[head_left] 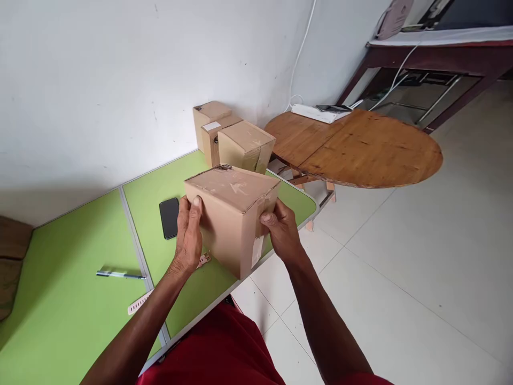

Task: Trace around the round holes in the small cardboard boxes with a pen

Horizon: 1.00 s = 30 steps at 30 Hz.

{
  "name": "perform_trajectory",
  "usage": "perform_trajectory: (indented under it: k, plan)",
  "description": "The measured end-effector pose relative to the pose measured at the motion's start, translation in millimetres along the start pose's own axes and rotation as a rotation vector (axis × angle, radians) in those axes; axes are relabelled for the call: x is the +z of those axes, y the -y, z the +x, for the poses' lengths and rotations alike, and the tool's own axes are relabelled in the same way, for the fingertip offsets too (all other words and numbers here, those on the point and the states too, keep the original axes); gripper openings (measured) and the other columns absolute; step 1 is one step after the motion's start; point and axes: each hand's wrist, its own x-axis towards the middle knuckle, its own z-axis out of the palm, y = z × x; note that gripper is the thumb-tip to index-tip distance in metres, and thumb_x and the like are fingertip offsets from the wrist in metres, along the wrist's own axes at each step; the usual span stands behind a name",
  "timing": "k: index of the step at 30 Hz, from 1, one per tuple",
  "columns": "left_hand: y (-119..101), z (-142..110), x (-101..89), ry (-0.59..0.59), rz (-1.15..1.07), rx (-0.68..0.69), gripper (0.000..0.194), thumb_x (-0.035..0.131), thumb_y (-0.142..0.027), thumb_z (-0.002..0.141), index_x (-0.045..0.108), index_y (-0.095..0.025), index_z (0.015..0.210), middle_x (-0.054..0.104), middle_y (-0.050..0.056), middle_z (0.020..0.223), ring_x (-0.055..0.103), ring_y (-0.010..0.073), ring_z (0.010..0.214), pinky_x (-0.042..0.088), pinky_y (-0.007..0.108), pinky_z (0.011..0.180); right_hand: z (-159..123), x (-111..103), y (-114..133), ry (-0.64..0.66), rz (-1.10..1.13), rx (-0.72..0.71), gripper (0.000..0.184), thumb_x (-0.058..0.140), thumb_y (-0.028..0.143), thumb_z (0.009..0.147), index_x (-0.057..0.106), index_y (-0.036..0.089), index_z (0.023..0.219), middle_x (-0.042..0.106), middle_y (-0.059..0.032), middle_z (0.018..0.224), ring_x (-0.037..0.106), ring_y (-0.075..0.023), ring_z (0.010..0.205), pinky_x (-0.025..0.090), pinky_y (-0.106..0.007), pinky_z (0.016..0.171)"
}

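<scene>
A brown cardboard box [224, 219] is between my two hands at the front edge of the green table [100, 224]. My left hand [189, 235] grips its left side, thumb on the near face. On the opposite side, my right hand [282, 230] presses the right face, close to a strip of tape and a white label [257, 250]. Whether the box's bottom touches the table I cannot tell. Just left of my left hand lies a black phone [169, 218]. A pale, slotted strip [203, 260] shows partly from behind the box.
Several cardboard boxes [245, 139] stand at the table's far corner by the wall. A pen [120, 275] and another slotted strip end [139, 303] lie on the left. An oval wooden table [360, 147] with a white power strip [320, 113] is at right. Brown cardboard [12, 256] sits far left.
</scene>
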Motion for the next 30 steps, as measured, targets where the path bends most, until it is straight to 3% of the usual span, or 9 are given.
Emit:
perform_trajectory:
  k: [2, 5, 8, 12, 15, 17, 24, 27, 30]
  plan:
    - [5.6, 4.6, 5.2, -0.014, -0.007, 0.023, 0.05, 0.055, -0.076, 0.112, 0.063, -0.026, 0.117, 0.066, 0.005, 0.116, 0.064, 0.0243, 0.11, 0.055, 0.038, 0.103, 7.2, -6.4, -7.6, -0.009, -0.009, -0.01, 0.058, 0.091, 0.072, 0.082, 0.082, 0.025, 0.115, 0.084, -0.0062, 0.108, 0.071, -0.0292, 0.098, 0.062, -0.039, 0.083]
    - [11.4, 14.2, 7.3, -0.014, -0.005, 0.108, 0.051, 0.055, -0.076, 0.11, 0.062, -0.026, 0.12, 0.064, 0.005, 0.117, 0.063, 0.0246, 0.113, 0.054, 0.039, 0.107, 10.7, -7.7, -14.9, 0.005, -0.027, -0.017, 0.054, 0.09, 0.067, 0.087, 0.081, 0.026, 0.121, 0.082, -0.0055, 0.11, 0.072, -0.0295, 0.103, 0.062, -0.039, 0.088]
    - [16.7, 22.1, 7.8, -0.032, 0.026, 0.175, 0.054, 0.06, -0.076, 0.107, 0.06, -0.025, 0.125, 0.066, 0.007, 0.123, 0.063, 0.0266, 0.119, 0.052, 0.04, 0.11, 7.9, -7.0, -21.9, -0.037, -0.159, -0.06, 0.06, 0.081, 0.066, 0.098, 0.075, 0.026, 0.141, 0.079, -0.012, 0.138, 0.071, -0.0332, 0.123, 0.059, -0.048, 0.107]
    - [28.9, 14.4, 4.0, -0.003, 0.063, 0.166, 0.054, 0.064, -0.074, 0.107, 0.059, -0.025, 0.131, 0.068, 0.01, 0.129, 0.067, 0.0281, 0.123, 0.055, 0.042, 0.109, -9.2, -10.6, -38.4, -0.028, -0.301, -0.091, 0.095, 0.073, 0.076, 0.099, 0.046, 0.027, 0.177, 0.054, -0.0215, 0.176, 0.056, -0.0417, 0.158, 0.051, -0.064, 0.125]
    - [41.0, 1.0, -3.2, 0.023, 0.088, 0.115, 0.058, 0.065, -0.071, 0.108, 0.055, -0.026, 0.144, 0.065, 0.014, 0.148, 0.064, 0.0307, 0.139, 0.054, 0.045, 0.116, -22.2, -11.0, -53.8, 0.067, -0.389, -0.083, 0.138, 0.093, 0.078, 0.081, 0.021, 0.027, 0.187, 0.035, -0.0243, 0.187, 0.037, -0.0466, 0.172, 0.039, -0.073, 0.135]
    - [47.5, -4.8, -8.1, 0.029, 0.113, 0.077, 0.064, 0.067, -0.072, 0.106, 0.053, -0.026, 0.148, 0.062, 0.017, 0.155, 0.061, 0.0337, 0.146, 0.052, 0.05, 0.12, -23.8, -7.5, -63.8, 0.074, -0.447, -0.059, 0.152, 0.101, 0.071, 0.073, 0.012, 0.026, 0.187, 0.03, -0.0256, 0.188, 0.034, -0.0473, 0.174, 0.036, -0.074, 0.138]
    - [46.8, 1.1, -13.0, 0.097, 0.198, -0.002, 0.079, 0.064, -0.083, 0.101, 0.056, -0.025, 0.155, 0.057, 0.02, 0.167, 0.06, 0.0392, 0.149, 0.049, 0.061, 0.126, -3.2, 1.7, -87.5, -0.067, -0.479, -0.122, 0.14, 0.1, 0.055, 0.071, 0.021, 0.022, 0.181, 0.046, -0.0255, 0.17, 0.05, -0.0452, 0.16, 0.057, -0.066, 0.124]
    - [43.2, -3.5, -13.6, 0.154, 0.22, -0.059, 0.088, 0.063, -0.086, 0.099, 0.053, -0.026, 0.162, 0.051, 0.021, 0.173, 0.057, 0.0415, 0.154, 0.05, 0.063, 0.125, 4.2, -13.6, -89.8, -0.187, -0.517, -0.139, 0.133, 0.097, 0.052, 0.072, 0.024, 0.02, 0.178, 0.047, -0.0261, 0.165, 0.051, -0.0462, 0.156, 0.056, -0.068, 0.122]
    - [42.6, -20.0, -18.7, 0.251, 0.228, -0.159, 0.081, 0.064, -0.082, 0.102, 0.055, -0.03, 0.164, 0.054, 0.021, 0.171, 0.064, 0.0416, 0.147, 0.062, 0.057, 0.107, 13.2, -36.0, -87.5, -0.295, -0.557, -0.137, 0.131, 0.096, 0.054, 0.071, 0.027, 0.018, 0.176, 0.047, -0.0268, 0.162, 0.049, -0.0471, 0.155, 0.056, -0.07, 0.121]
